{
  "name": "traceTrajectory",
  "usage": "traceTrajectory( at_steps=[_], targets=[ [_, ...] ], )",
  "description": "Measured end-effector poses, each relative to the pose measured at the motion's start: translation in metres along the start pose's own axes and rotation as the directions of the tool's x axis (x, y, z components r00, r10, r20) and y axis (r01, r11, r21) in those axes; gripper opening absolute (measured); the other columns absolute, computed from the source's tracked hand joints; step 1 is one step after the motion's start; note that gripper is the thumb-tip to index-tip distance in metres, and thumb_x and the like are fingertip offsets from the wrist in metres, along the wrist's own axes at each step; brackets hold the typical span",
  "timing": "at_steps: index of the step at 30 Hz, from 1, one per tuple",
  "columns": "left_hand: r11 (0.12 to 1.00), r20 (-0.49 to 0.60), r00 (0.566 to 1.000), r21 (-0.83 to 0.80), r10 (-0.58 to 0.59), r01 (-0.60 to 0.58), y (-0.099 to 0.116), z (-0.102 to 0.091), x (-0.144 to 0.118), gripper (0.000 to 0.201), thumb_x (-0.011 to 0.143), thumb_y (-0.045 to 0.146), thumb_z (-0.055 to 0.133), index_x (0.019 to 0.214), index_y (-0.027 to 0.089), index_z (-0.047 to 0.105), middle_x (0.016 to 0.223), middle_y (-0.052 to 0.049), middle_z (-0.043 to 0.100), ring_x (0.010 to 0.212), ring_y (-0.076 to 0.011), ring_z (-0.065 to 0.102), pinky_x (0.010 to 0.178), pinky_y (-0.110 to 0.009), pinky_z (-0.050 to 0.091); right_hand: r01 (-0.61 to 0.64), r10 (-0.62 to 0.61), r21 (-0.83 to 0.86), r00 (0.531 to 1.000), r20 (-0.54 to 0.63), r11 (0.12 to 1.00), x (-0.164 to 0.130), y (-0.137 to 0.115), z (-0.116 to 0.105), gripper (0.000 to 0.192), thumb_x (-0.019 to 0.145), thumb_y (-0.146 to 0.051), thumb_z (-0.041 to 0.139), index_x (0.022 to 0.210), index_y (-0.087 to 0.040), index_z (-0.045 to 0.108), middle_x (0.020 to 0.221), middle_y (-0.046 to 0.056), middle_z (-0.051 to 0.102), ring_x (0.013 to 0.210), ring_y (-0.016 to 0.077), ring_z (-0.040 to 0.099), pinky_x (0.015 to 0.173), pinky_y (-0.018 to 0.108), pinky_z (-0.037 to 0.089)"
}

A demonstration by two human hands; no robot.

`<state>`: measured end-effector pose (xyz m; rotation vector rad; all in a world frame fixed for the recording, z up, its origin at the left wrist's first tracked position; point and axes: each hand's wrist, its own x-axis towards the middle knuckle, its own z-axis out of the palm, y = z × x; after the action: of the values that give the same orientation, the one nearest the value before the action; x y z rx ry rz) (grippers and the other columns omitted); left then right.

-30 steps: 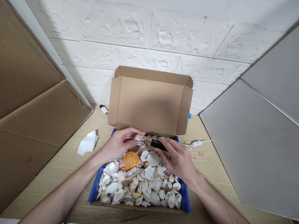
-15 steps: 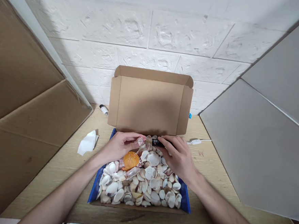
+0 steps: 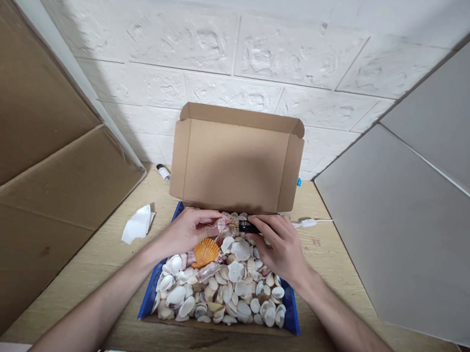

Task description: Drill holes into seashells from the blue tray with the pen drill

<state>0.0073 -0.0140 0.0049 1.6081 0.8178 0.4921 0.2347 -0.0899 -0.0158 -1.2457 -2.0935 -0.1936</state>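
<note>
An open cardboard box (image 3: pixel 150 294) with blue outer sides sits on the wooden table (image 3: pixel 104 260), filled with several white seashells (image 3: pixel 231 291) and one orange scallop shell (image 3: pixel 205 251). Its lid (image 3: pixel 234 160) stands upright at the back. My left hand (image 3: pixel 188 230) pinches a small shell (image 3: pixel 221 223) over the far end of the box. My right hand (image 3: pixel 280 245) grips a black tool (image 3: pixel 247 226) whose tip meets that shell. A clear little bottle (image 3: pixel 208 271) lies among the shells.
A crumpled white tissue (image 3: pixel 138 223) lies left of the box. A small white bottle with a dark cap (image 3: pixel 163 172) stands near the wall. A white cord with a switch (image 3: pixel 308 223) runs right of the box. Cardboard sheets (image 3: pixel 37 173) lean at left, grey panels (image 3: pixel 414 206) at right.
My two hands have drawn a little closer together over the far end of the box, and the black tool's tip has come up against the small shell.
</note>
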Motion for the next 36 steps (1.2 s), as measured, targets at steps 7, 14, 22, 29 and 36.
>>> traceTrajectory(
  at_steps=[7,14,22,29,36],
  targets=[
    [1.0,0.015,1.0,0.003,0.01,-0.01,-0.003,-0.0003,-0.0006,0.032,0.083,0.028,0.063,0.109,0.012,0.07,0.094,-0.006,0.075,0.083,-0.0162,0.065,0.079,-0.027,0.049,0.009,-0.01,-0.006,0.999,-0.045,1.0,0.0015,-0.0028,-0.0022,0.027,0.088,-0.013,0.059,0.115,-0.018,0.059,0.1,0.008,0.069,0.087,0.0192,0.06,0.073,0.034,0.046],
    [1.0,-0.004,1.0,0.007,-0.003,0.003,-0.0032,-0.0005,-0.0004,0.032,0.084,0.029,0.062,0.109,0.011,0.07,0.102,-0.009,0.074,0.09,-0.0193,0.066,0.082,-0.03,0.049,-0.023,0.024,-0.009,0.997,0.078,1.0,0.0022,-0.0049,-0.0013,0.024,0.091,-0.026,0.054,0.11,-0.013,0.061,0.09,0.01,0.07,0.076,0.0195,0.064,0.063,0.031,0.05],
    [1.0,-0.009,1.0,0.005,-0.007,0.007,0.0003,-0.0005,-0.0009,0.029,0.084,0.026,0.061,0.107,0.011,0.07,0.106,-0.01,0.073,0.096,-0.0212,0.066,0.087,-0.032,0.049,-0.034,0.034,0.002,0.996,0.087,0.999,0.0028,-0.0064,-0.0017,0.024,0.092,-0.029,0.053,0.108,-0.013,0.062,0.086,0.009,0.07,0.073,0.0188,0.066,0.061,0.029,0.052],
    [1.0,0.003,1.0,-0.001,-0.011,0.011,0.0002,0.0004,0.0003,0.032,0.083,0.027,0.062,0.11,0.012,0.07,0.103,-0.009,0.074,0.092,-0.0213,0.066,0.084,-0.032,0.05,0.017,-0.016,-0.031,0.999,0.028,0.999,-0.0002,-0.0017,-0.0002,0.028,0.09,-0.02,0.057,0.117,-0.016,0.059,0.101,0.01,0.07,0.084,0.0201,0.062,0.071,0.034,0.05],
    [1.0,0.004,1.0,0.005,-0.015,0.015,-0.0008,0.0003,-0.0004,0.032,0.084,0.028,0.062,0.111,0.011,0.07,0.103,-0.009,0.074,0.092,-0.0205,0.066,0.084,-0.031,0.049,0.03,-0.029,-0.036,1.0,0.007,0.999,0.0014,-0.0029,-0.0017,0.026,0.09,-0.017,0.057,0.116,-0.016,0.059,0.102,0.01,0.07,0.086,0.0201,0.062,0.071,0.034,0.048]
  ],
)
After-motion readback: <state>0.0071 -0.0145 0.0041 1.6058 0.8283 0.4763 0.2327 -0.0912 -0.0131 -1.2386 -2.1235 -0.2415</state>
